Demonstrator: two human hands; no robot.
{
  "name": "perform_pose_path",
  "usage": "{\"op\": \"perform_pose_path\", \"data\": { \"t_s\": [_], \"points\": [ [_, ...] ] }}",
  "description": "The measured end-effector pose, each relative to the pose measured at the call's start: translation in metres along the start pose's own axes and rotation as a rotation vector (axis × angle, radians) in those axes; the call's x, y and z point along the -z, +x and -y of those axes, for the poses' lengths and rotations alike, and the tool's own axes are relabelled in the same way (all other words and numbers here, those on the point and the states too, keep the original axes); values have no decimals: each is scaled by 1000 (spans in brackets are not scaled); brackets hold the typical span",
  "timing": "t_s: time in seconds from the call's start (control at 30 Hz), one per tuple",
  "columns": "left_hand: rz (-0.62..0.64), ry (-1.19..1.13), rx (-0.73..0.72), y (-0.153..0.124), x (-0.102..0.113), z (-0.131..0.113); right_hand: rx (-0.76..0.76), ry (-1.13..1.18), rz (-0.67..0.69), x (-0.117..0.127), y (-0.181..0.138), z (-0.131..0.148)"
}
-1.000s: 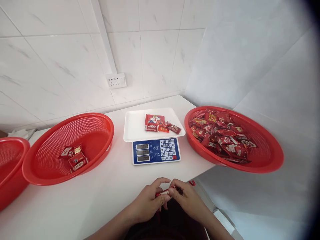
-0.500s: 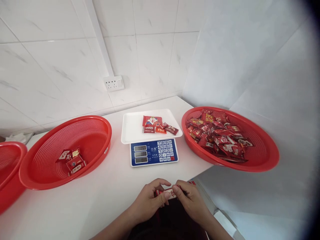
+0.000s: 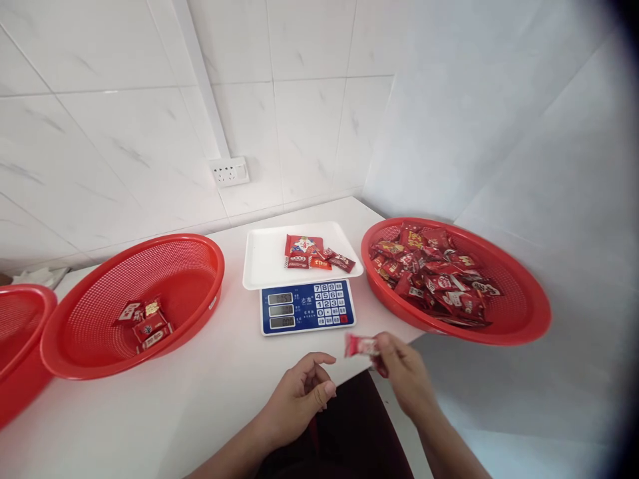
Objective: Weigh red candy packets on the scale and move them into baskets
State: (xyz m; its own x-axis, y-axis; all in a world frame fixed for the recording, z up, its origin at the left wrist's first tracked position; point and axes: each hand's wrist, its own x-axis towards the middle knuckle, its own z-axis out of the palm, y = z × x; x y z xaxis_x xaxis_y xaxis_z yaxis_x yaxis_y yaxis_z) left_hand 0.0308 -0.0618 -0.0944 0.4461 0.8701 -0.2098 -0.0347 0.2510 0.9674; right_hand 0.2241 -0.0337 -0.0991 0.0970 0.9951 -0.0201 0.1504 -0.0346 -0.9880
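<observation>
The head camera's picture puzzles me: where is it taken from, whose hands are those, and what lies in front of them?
No robot here: these are a person's own bare hands, seen from a camera worn on that person's head, looking forward and down. The right hand holds a small red-and-pale wrapped packet, slightly blurred; the left hand is loosely curled and holds nothing visible. On the white table stands a scale with a blue keypad panel; its white rectangular tray bears a few red packets. Just left of it is a round red plastic basket with some loose packets; to the right, a similar red basket of heaped packets.
</observation>
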Motion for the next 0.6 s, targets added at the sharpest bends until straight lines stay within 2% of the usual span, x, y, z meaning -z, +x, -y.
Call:
{"op": "perform_pose_path", "data": {
  "t_s": [0.07, 0.1, 0.2, 0.3, 0.4, 0.6],
  "points": [
    [7, 13, 23, -1, 2, 1, -79, 291, -121, 14, 17, 7],
    [11, 19, 34, -1, 3, 2, -101, 429, -128, 21, 24, 12],
    [19, 25, 49, -3, 5, 4, -111, 622, -29, 39, 41, 28],
    [24, 25, 48, -5, 6, 5, -98, 641, 14, 49, 46, 37],
    [27, 34, 51, -6, 7, 5, -79, 629, 14, 48, 44, 36],
    [40, 45, 59, -2, 6, 6, -106, 473, 88, 12, 34, 8]
  ]
}}
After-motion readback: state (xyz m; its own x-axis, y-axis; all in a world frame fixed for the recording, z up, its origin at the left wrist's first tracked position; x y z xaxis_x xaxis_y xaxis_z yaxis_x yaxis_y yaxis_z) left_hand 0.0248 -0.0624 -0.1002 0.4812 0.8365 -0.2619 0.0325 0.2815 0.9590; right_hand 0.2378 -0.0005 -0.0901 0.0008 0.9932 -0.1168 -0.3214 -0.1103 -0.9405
